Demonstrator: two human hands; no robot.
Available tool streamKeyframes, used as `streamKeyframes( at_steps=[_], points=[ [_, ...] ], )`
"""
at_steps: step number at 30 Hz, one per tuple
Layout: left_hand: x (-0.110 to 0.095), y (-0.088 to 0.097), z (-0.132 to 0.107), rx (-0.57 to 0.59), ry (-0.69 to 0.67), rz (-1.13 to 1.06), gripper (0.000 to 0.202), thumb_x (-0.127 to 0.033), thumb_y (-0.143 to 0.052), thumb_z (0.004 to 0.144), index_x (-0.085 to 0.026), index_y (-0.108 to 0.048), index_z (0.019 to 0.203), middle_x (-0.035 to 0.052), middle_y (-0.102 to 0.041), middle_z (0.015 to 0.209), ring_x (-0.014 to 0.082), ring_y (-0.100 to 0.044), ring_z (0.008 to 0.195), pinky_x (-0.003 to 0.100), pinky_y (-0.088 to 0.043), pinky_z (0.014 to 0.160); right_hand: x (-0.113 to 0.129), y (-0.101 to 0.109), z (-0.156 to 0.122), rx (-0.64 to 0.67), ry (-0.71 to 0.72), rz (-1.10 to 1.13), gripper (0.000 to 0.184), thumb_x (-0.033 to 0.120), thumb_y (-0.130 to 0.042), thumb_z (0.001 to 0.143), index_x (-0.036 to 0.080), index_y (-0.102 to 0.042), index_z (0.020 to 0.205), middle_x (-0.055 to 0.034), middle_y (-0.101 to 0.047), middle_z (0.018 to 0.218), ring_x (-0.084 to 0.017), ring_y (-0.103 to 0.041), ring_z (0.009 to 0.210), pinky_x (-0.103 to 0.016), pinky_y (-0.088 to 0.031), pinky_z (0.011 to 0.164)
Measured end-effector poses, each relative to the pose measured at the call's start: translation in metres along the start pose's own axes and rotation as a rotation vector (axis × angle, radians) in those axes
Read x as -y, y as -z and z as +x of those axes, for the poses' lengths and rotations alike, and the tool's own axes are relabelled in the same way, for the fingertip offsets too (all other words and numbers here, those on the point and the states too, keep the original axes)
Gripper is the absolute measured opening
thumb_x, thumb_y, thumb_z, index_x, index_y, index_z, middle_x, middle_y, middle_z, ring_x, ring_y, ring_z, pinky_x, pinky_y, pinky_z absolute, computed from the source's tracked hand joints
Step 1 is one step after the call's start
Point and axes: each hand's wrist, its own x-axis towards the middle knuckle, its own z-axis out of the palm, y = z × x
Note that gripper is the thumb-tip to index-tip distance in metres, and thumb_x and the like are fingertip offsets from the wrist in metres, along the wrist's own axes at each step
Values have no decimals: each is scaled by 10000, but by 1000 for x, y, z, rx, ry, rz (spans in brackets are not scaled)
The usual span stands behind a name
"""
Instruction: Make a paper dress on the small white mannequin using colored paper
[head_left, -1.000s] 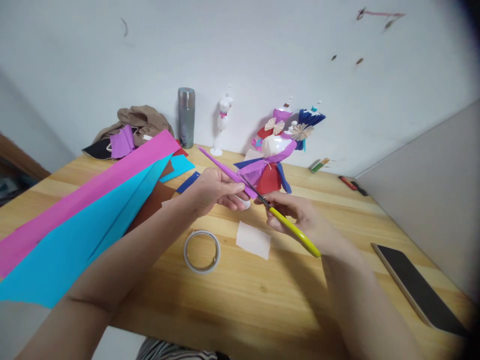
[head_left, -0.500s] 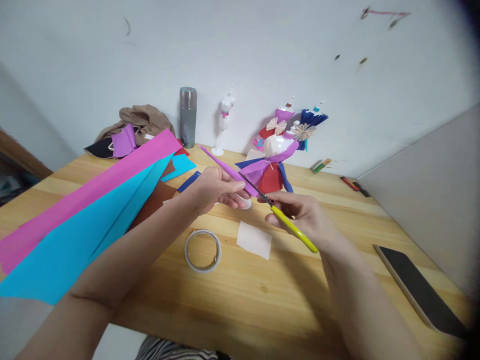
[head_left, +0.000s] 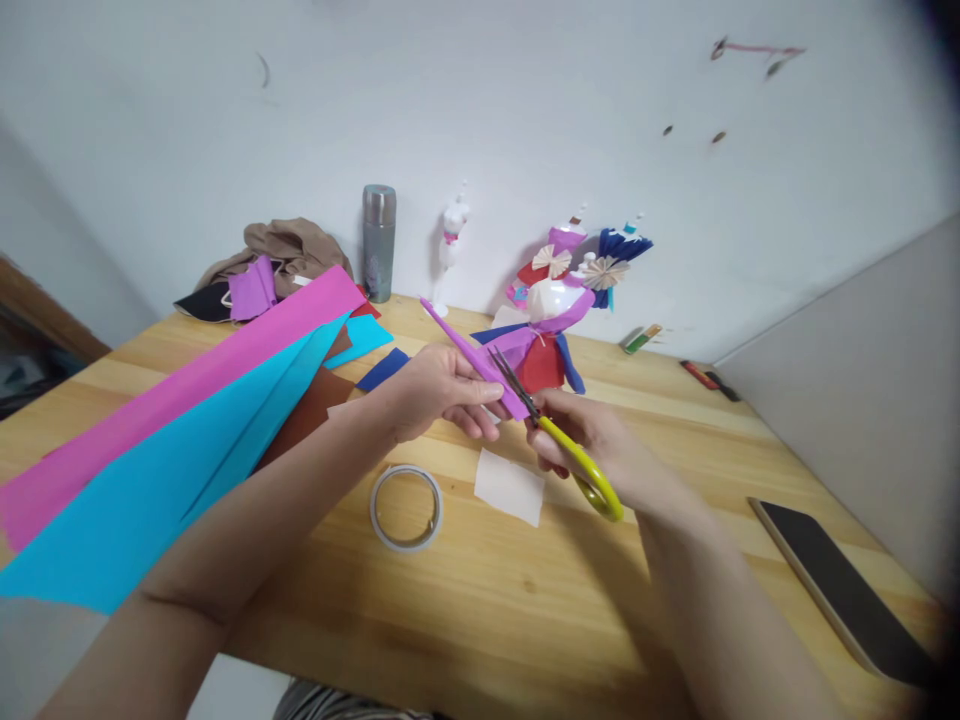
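Note:
Pinched between the thumb and fingers of my left hand (head_left: pixel 442 392) is a folded strip of purple crepe paper (head_left: pixel 463 346), slanting up and to the left. My right hand (head_left: pixel 611 440) grips a pair of scissors (head_left: pixel 564 448) with yellow handles. Their dark blades are parted a little and lie at the right side of the strip, close to its lower end. Just behind the hands stands a small white dress form (head_left: pixel 555 297), draped with purple, red and blue paper. My right fingers are partly hidden behind the scissors.
A tape roll (head_left: pixel 407 548) and a pale paper piece (head_left: pixel 510 487) lie in front. Pink paper (head_left: pixel 187 365) and blue paper (head_left: pixel 180 450) cover the left side. A flask (head_left: pixel 379 245), another white form (head_left: pixel 455 222) and decorated forms stand behind; a phone (head_left: pixel 840 585) is at right.
The scissors have turned, so their handle loops show more and the blades are now visibly parted. Both hands and the strip sit slightly lower and further right in view.

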Motion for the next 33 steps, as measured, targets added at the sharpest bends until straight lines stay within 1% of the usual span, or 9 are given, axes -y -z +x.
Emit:
streamKeyframes(
  at_steps=[3, 5, 8, 11, 17, 23, 26, 29, 33],
  points=[
    [1, 0, 1, 4, 8, 8, 156, -100, -680, 827, -104, -742, 684, 42, -682, 510, 114, -652, 458, 169, -491, 452, 2, 0, -1, 41, 14, 22, 396, 548, -737, 773, 220, -514, 770, 25, -480, 660, -129, -464, 547, -272, -403, 487],
    [2, 0, 2, 13, 12, -2, 173, -92, -666, 833, -101, -742, 677, 48, -694, 529, 113, -653, 455, 166, -492, 443, 2, 0, -3, 57, 39, 19, 378, 544, -713, 794, 218, -523, 785, 16, -500, 681, -132, -471, 560, -276, -405, 500],
    [1, -1, 2, 11, 24, -17, 171, -91, -664, 832, -94, -745, 682, 63, -728, 594, 106, -654, 456, 163, -494, 437, 1, 1, -5, 77, 89, -25, 359, 547, -685, 817, 212, -555, 827, -2, -525, 742, -141, -493, 599, -282, -415, 527],
    [-1, -2, 1, 3, 43, -13, 147, -107, -693, 823, -91, -745, 686, 57, -707, 552, 100, -638, 438, 155, -480, 429, 0, 2, -6, 84, 100, -73, 368, 563, -664, 837, 209, -560, 835, -6, -521, 751, -145, -489, 615, -282, -410, 540],
    [-3, -4, -1, -27, 74, 19, 193, -93, -665, 836, -92, -731, 655, 49, -670, 494, 104, -627, 427, 157, -463, 423, 2, 2, -6, 58, 114, -129, 396, 590, -661, 832, 206, -565, 849, -5, -514, 739, -145, -445, 622, -279, -389, 547],
    [-2, -4, 0, -34, 82, 38, 157, -114, -683, 826, -93, -733, 679, 59, -701, 552, 102, -624, 448, 177, -482, 454, 6, 1, -4, 26, 110, -180, 394, 568, -698, 802, 214, -531, 757, 7, -500, 666, -140, -422, 588, -273, -358, 535],
    [-2, -3, 0, -30, 88, 46, 172, -116, -655, 846, -92, -738, 697, 63, -696, 540, 105, -619, 444, 189, -495, 470, 6, -1, -3, 13, 95, -166, 398, 565, -717, 781, 217, -527, 743, 13, -482, 648, -144, -423, 580, -276, -353, 532],
    [-2, -3, 0, -33, 82, 40, 185, -114, -651, 852, -92, -732, 687, 54, -681, 517, 102, -612, 425, 179, -483, 453, 5, -3, -2, -7, 102, -123, 387, 542, -739, 768, 215, -533, 743, 29, -441, 638, -132, -395, 566, -268, -339, 519],
    [0, -3, 0, -48, 63, 14, 168, -122, -665, 849, -83, -731, 699, 66, -723, 609, 94, -633, 442, 158, -463, 425, 3, -5, -1, -15, 129, -50, 354, 514, -753, 775, 210, -570, 772, 46, -414, 634, -111, -347, 550, -250, -307, 493]
  ],
)
